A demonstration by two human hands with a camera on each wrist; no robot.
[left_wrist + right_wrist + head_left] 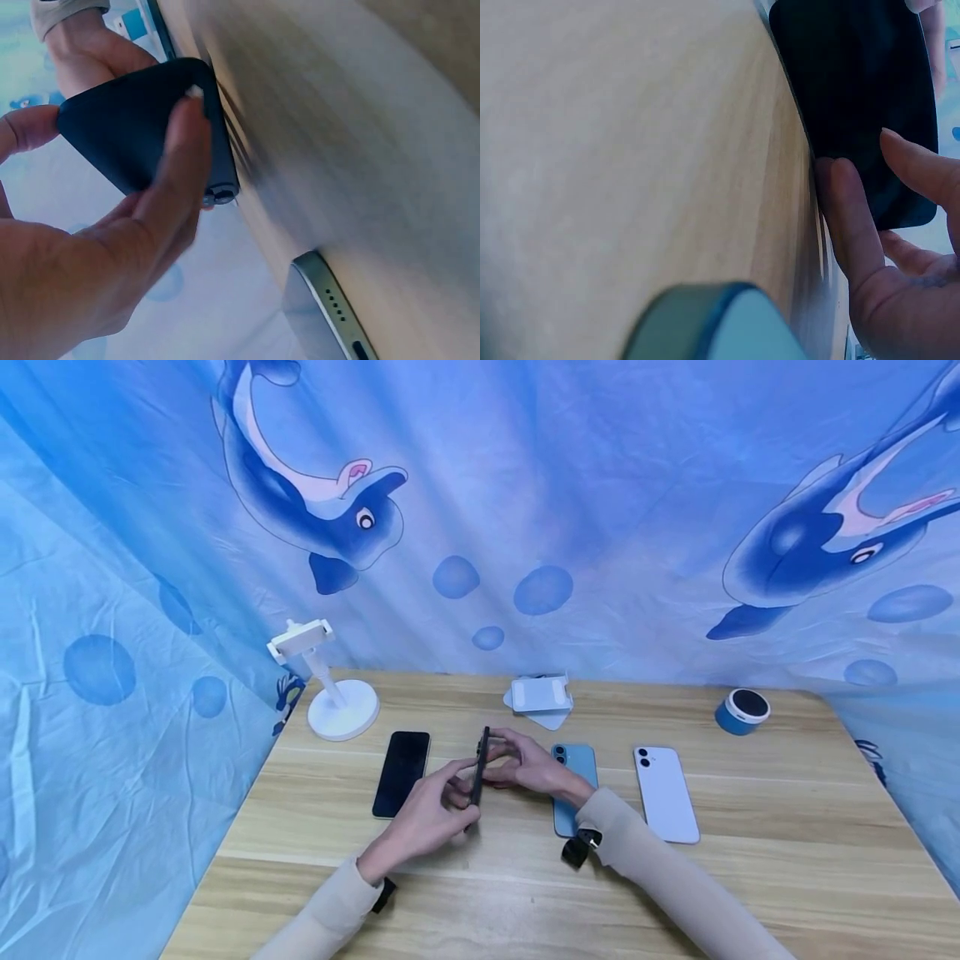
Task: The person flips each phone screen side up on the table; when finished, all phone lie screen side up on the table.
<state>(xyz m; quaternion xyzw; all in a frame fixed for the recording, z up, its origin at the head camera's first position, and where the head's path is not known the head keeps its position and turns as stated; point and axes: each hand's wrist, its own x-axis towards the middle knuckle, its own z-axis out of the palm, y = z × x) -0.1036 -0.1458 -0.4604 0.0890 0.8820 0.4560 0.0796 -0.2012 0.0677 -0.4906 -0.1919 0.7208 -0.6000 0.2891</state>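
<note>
A black phone (481, 768) stands on its long edge, close over the table between both hands. My left hand (431, 814) grips its near end. In the left wrist view, the fingers (169, 169) lie across the phone's dark back, near the camera bump at a corner. My right hand (528, 764) holds the far end; in the right wrist view its thumb (911, 161) rests against the phone's dark face. Left of the hands, another black-faced phone (402, 772) lies flat. A light blue phone (585, 762) lies back up, partly hidden under the right wrist.
A white phone (666, 793) lies right of the right forearm. At the back left stands a white phone stand (343, 710). A folded white carton piece (540, 693) lies at the back middle. A small blue round speaker (742, 712) is at the back right, before the curtain (645, 527).
</note>
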